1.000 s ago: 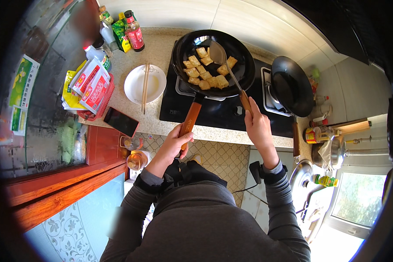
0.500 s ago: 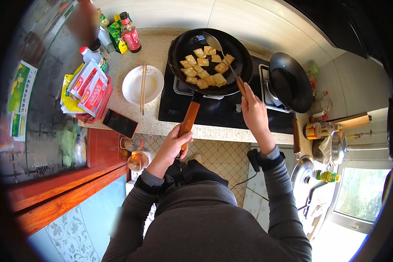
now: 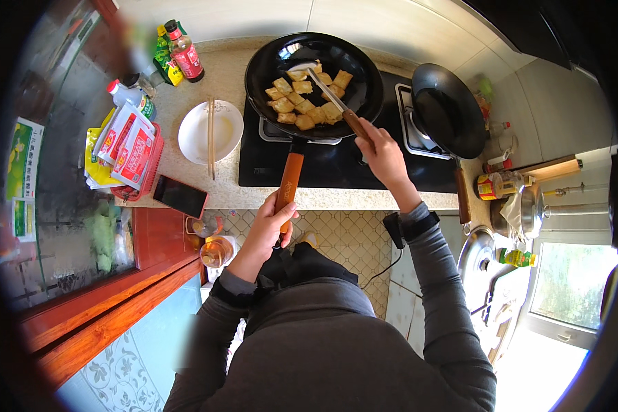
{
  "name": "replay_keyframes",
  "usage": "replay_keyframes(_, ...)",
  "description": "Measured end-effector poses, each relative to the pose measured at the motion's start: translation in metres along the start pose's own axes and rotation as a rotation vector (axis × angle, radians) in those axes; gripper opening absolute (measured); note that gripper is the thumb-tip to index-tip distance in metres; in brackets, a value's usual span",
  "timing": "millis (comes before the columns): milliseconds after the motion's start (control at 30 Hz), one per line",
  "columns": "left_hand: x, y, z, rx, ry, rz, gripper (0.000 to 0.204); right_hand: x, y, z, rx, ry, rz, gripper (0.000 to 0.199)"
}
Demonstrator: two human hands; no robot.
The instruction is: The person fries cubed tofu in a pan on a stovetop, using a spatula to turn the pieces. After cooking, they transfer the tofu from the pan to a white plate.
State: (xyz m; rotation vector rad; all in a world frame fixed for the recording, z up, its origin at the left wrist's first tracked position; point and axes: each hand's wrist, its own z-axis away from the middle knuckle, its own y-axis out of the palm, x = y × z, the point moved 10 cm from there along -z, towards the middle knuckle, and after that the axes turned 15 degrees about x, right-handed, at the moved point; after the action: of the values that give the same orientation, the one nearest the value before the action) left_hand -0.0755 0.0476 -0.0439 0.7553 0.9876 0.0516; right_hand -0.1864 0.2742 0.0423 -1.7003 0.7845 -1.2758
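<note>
Now the left hand (image 3: 271, 230) is closed round the wooden handle (image 3: 288, 180) of the black frying pan (image 3: 314, 74), which sits on the black hob (image 3: 336, 161) at the back of the table (image 3: 206, 185); the right hand (image 3: 383, 152) grips a spatula (image 3: 333, 103), its blade among the golden tofu pieces (image 3: 302, 103); a white plate (image 3: 210, 132) with chopsticks (image 3: 211, 136) lies left of the hob; a second black pan (image 3: 448, 110) stands to the right.

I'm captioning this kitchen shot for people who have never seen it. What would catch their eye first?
First, the black frying pan on the stove, full of golden fried cubes. The left hand grips its wooden handle while the right hand works a spatula among the cubes. A white bowl with chopsticks across it sits left of the stove.
</note>
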Motion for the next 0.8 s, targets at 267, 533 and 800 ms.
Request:
replay_keyframes(267, 0.000, 0.006, 0.003, -0.008, -0.014, -0.011, 0.030, -0.150, 0.075, 0.037, 0.281, 0.784, -0.186, 0.029)
replay_keyframes(533, -0.004, 0.012, 0.004, 0.032, -0.054, -0.062, 0.040, -0.159, 0.117, 0.016, 0.466, 0.781, -0.124, 0.040)
replay_keyframes(800, 0.007, -0.004, -0.011, 0.007, -0.125, -0.012, 0.051, -0.157, 0.125, 0.002, 0.535, 0.720, -0.295, 0.031)
